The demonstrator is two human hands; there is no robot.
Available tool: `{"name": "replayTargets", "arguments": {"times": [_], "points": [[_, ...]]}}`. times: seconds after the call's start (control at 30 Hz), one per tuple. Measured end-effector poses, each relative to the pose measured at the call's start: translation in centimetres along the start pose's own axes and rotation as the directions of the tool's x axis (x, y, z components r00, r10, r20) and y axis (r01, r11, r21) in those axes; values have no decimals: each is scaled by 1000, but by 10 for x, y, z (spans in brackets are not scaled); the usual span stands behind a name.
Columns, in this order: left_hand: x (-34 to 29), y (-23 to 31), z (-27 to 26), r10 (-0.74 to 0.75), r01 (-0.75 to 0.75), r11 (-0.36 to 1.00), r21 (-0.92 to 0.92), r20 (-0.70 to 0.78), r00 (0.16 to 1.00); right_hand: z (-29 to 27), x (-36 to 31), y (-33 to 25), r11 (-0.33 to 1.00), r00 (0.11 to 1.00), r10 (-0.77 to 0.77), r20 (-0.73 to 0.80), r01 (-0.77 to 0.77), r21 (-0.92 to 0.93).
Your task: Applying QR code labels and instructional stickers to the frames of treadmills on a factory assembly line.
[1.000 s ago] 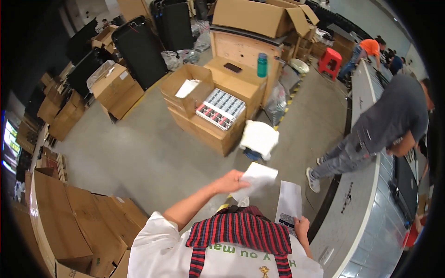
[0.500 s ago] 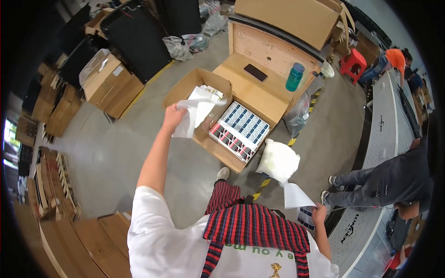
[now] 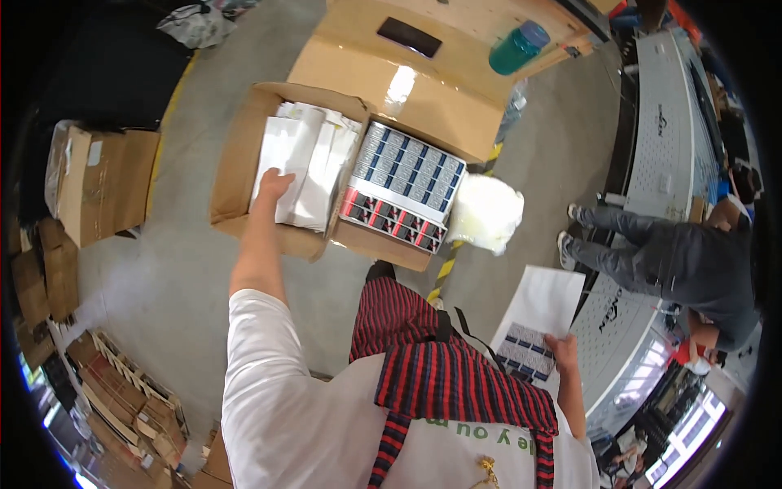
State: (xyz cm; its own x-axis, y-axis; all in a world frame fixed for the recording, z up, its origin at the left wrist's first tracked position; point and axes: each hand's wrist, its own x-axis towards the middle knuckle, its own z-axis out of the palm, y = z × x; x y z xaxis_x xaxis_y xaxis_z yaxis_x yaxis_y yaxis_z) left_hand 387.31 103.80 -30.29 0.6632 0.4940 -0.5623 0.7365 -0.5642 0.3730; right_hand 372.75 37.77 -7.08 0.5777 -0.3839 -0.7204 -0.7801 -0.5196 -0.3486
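In the left part of the cardboard box, my left hand point(image 3: 275, 186) is closed on the near edge of a white sheet point(image 3: 281, 147), which lies over a pile of white papers point(image 3: 319, 175). Low on the right, my right hand point(image 3: 562, 352) grips a partly printed sheet point(image 3: 542, 297), its blue and grey printed blocks toward me and its far half blank white. Beside the papers sits a stack of printed sheets point(image 3: 411, 175) with blue-grey blocks and a red-black row.
The cardboard box point(image 3: 232, 175) has its far flap folded out, bearing a dark phone point(image 3: 410, 37) and a teal bottle point(image 3: 519, 49). A white plastic-wrapped bundle point(image 3: 487, 213) is right of it. A person in dark clothes point(image 3: 680, 257) stands at a white bench point(image 3: 668, 122).
My left hand has brought the white sheet down onto the papers in the box. The sheet in my right hand has swung up and lies flatter. The view has shifted closer over the box.
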Motion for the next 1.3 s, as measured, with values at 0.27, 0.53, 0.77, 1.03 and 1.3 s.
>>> {"name": "replayTargets", "arguments": {"times": [0.27,0.53,0.77,1.03,1.3], "points": [[-115,121,-15,391,-493,841,-225,-380,839,29,19,-42,959,997,63,37,-71,276],[-211,119,191,589,-585,807,-83,30,808,12,36,25,985,1000,28,2,-28,171],[-239,164,289,226,-197,940,280,-76,971,-33,70,121,992,997,78,13,-79,104],[-229,153,312,342,-241,891,384,-219,914,-84,76,167,983,989,122,85,-132,131],[-202,116,262,212,-179,953,244,-117,970,-87,77,185,995,996,-6,93,-3,96]]}}
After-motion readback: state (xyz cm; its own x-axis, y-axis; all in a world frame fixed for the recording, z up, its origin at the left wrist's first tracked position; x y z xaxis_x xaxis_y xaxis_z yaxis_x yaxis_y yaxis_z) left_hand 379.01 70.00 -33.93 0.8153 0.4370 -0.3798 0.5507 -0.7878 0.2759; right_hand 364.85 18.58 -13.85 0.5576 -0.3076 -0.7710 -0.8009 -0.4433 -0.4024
